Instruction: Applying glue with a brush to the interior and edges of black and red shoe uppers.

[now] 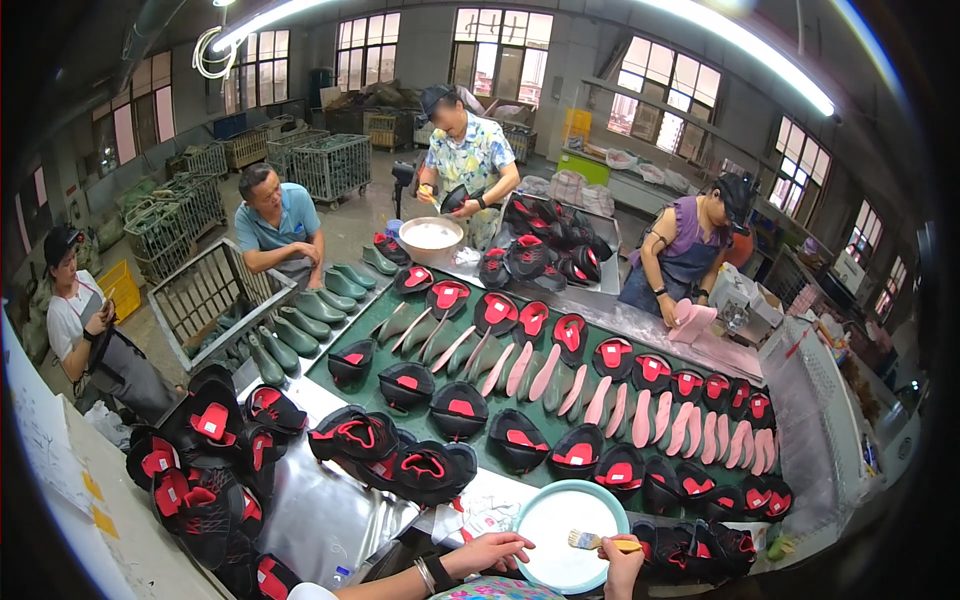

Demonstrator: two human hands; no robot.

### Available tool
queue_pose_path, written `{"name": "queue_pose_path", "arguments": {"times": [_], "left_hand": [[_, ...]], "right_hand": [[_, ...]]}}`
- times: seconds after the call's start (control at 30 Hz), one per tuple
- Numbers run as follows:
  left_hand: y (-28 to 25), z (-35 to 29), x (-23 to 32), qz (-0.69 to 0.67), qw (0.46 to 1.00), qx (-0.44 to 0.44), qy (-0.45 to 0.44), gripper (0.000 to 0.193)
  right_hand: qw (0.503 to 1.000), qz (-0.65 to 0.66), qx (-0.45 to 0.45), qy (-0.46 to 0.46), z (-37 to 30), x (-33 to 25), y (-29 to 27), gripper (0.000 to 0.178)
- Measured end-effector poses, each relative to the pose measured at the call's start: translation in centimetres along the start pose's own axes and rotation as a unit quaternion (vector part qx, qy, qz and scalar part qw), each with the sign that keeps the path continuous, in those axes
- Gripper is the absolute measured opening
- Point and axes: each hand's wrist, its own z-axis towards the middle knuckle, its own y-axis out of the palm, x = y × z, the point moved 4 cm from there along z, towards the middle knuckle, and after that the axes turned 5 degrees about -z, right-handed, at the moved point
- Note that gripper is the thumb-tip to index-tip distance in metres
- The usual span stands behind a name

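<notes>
My right hand [622, 568] grips a flat paintbrush [590, 541] by its yellow handle, with the pale bristles over the white liquid. That liquid fills a light-blue basin [621, 512] at the table's near edge. At the basin's left rim is my left hand [490, 552], its fingers apart and holding nothing. Black shoe uppers with red linings [520, 440] stand in a row just beyond the basin. More dark uppers [695, 548] lie to its right, and a pair of black-and-red uppers [430, 465] sits to its left.
Green shoe lasts and pink insoles [640, 418] run across the green tabletop [330, 372]. Uppers are heaped at the left [210, 480]. Across the table, one person [465, 150] brushes an upper beside another basin [430, 236]; another [690, 240] handles pink insoles. Two people are at the left.
</notes>
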Motion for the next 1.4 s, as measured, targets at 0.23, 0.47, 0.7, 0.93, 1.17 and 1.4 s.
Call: {"name": "queue_pose_path", "arguments": {"times": [0.23,0.47,0.7,0.93,1.17,1.4], "left_hand": [[-0.4,0.3,-0.4,-0.018,1.000,0.015,0.004,0.036],[-0.4,0.7,-0.7,-0.044,0.999,0.023,-0.002,0.035],[-0.5,0.8,-1.2,-0.033,0.999,0.036,0.007,0.033],[-0.1,0.3,-1.1,-0.013,0.999,0.038,0.011,0.033],[0.2,0.1,-0.6,0.004,1.000,0.026,-0.014,0.037],[0.5,0.1,-0.3,-0.004,0.999,0.039,-0.006,0.032]], "right_hand": [[1.000,-0.002,-0.024,-0.001,1.0,0.1,0.6,0.015],[0.999,-0.009,-0.037,0.005,1.3,0.6,0.6,0.015],[0.999,-0.015,-0.038,0.014,0.9,1.0,0.0,0.016],[1.000,-0.014,-0.019,0.014,-0.1,0.0,-0.2,0.017],[1.000,-0.019,-0.016,0.018,0.6,2.4,-1.6,0.016],[1.000,-0.012,-0.007,0.007,0.7,3.2,-2.3,0.014]]}}
